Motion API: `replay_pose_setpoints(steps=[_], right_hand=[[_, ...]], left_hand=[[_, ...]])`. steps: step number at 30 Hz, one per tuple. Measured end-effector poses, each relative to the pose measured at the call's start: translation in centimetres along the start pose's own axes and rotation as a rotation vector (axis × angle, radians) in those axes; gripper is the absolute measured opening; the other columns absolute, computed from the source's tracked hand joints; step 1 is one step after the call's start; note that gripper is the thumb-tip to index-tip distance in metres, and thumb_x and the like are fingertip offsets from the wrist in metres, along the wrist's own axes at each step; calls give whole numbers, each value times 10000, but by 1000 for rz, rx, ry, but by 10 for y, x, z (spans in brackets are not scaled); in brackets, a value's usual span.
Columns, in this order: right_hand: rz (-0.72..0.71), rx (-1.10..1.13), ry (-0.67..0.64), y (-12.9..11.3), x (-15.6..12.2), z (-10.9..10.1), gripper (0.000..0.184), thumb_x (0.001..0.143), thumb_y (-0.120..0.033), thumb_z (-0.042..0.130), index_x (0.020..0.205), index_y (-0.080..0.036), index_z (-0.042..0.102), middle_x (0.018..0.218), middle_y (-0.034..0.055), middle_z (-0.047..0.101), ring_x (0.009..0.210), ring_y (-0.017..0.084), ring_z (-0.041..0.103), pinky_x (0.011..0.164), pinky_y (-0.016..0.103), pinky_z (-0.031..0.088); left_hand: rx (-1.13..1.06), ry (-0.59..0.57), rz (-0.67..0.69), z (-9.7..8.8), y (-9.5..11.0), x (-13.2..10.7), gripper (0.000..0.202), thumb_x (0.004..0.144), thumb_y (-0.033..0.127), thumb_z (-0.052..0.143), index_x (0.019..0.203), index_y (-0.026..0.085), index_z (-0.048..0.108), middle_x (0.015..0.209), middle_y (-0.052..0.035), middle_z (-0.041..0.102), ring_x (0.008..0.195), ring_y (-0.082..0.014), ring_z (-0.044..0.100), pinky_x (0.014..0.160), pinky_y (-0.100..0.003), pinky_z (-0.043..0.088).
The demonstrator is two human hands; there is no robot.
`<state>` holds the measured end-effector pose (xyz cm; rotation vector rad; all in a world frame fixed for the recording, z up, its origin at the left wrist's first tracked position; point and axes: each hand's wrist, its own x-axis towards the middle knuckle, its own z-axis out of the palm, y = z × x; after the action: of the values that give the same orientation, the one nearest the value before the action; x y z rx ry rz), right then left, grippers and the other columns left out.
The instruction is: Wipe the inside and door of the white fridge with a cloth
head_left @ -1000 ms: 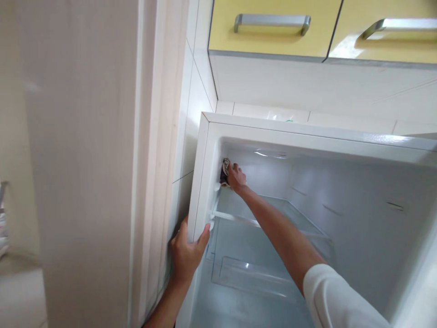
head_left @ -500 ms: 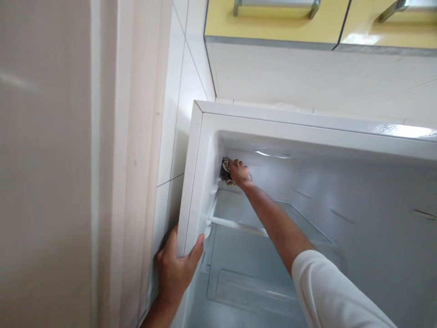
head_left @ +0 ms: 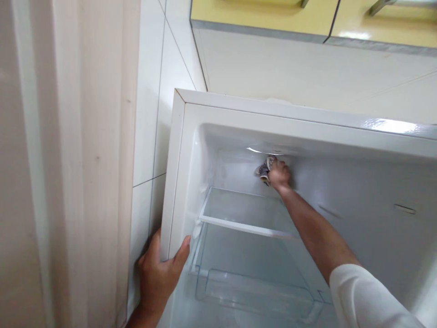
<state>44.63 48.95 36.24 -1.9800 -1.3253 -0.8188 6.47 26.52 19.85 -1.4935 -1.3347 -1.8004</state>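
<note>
My right hand (head_left: 280, 175) reaches deep into an open white refrigerator (head_left: 246, 109), its fingers closed on a crumpled dark-and-white patterned cloth (head_left: 265, 171). The cloth lies against the back wall, just under the light strip at the ceiling of the compartment. Below it is the top glass shelf (head_left: 246, 207) with a white front edge. My left hand (head_left: 160, 273) grips the refrigerator's left side edge, thumb on the front face and fingers wrapped round the outer side, where they are partly hidden.
A pale wooden door frame (head_left: 92, 159) stands close on the left, beside white wall tiles (head_left: 146, 114). Yellow cabinets (head_left: 259, 18) with metal handles hang above the refrigerator. Farther down inside are a lower glass shelf (head_left: 246, 250) and a clear drawer (head_left: 256, 287).
My right hand has moved the cloth rightward along the back wall, from the left corner to nearer the middle. My left hand keeps its hold on the edge. The view has shifted right.
</note>
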Motion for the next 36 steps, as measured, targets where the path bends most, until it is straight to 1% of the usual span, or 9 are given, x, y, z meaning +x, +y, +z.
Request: replay_pose_setpoints(steps=[3, 7, 14, 16, 19, 23, 29, 32, 36], right_hand=[[121, 14, -33, 25, 0, 1, 530, 1033, -223, 368, 1538, -89, 458, 1297, 306, 566, 1113, 384, 641, 862, 463, 543], [191, 50, -89, 31, -5, 7, 503, 1040, -179, 271, 1471, -71, 508, 1304, 295, 583, 1106, 368, 671, 871, 444, 542], [261, 109, -224, 12, -23, 19, 455, 1026, -212, 415, 1437, -38, 502, 1312, 298, 587, 1166, 357, 664, 940, 421, 534], [299, 121, -260, 2, -25, 21, 481, 1022, -234, 452, 1449, -14, 477, 1310, 318, 577, 1185, 358, 658, 952, 422, 537], [315, 144, -299, -20, -29, 23, 518, 1016, -263, 504, 1479, -36, 448, 1328, 312, 559, 1187, 348, 658, 957, 419, 543], [230, 196, -330, -63, -42, 22, 521, 995, -252, 550, 1472, -69, 443, 1343, 285, 536, 1169, 324, 668, 952, 393, 542], [5, 265, -422, -134, -61, 19, 546, 946, -214, 615, 1464, -130, 461, 1391, 249, 518, 1146, 314, 684, 942, 378, 547], [-125, 282, -490, -155, -64, 17, 521, 951, -246, 614, 1454, -173, 496, 1370, 213, 566, 1127, 297, 696, 912, 347, 555], [-317, 269, -574, -166, -68, 9, 521, 944, -263, 636, 1455, -248, 536, 1331, 134, 649, 1175, 276, 678, 915, 330, 551]], left_hand=[[12, 10, 14, 0, 0, 0, 405, 918, 563, 672, 958, 161, 693, 695, -39, 755, 480, -187, 673, 469, -247, 491], [20, 20, 17, 0, 1, 1, 424, 930, 580, 648, 948, 159, 692, 674, -38, 743, 462, -185, 657, 456, -249, 478], [16, 12, 4, 0, 1, 0, 413, 913, 573, 667, 892, 161, 682, 655, -40, 728, 484, -193, 667, 484, -253, 495], [8, 11, -15, 1, 0, -1, 418, 898, 577, 681, 899, 159, 684, 660, -40, 729, 503, -198, 679, 491, -252, 498], [-8, 4, -37, 1, 0, 0, 403, 873, 561, 710, 893, 160, 689, 671, -37, 733, 511, -193, 679, 501, -249, 499], [-33, -11, -64, -1, 2, 0, 348, 854, 509, 741, 856, 164, 692, 665, -25, 733, 489, -173, 658, 507, -242, 497], [-27, -5, -57, -1, 2, 0, 345, 858, 502, 739, 874, 160, 692, 640, -14, 713, 491, -166, 652, 491, -231, 472], [-30, -13, -56, -1, 1, 0, 328, 859, 490, 741, 863, 166, 688, 640, -11, 714, 486, -160, 642, 498, -232, 476], [-26, -17, -55, -2, 1, 0, 330, 852, 487, 747, 886, 163, 699, 679, -27, 737, 504, -164, 646, 526, -244, 492]])
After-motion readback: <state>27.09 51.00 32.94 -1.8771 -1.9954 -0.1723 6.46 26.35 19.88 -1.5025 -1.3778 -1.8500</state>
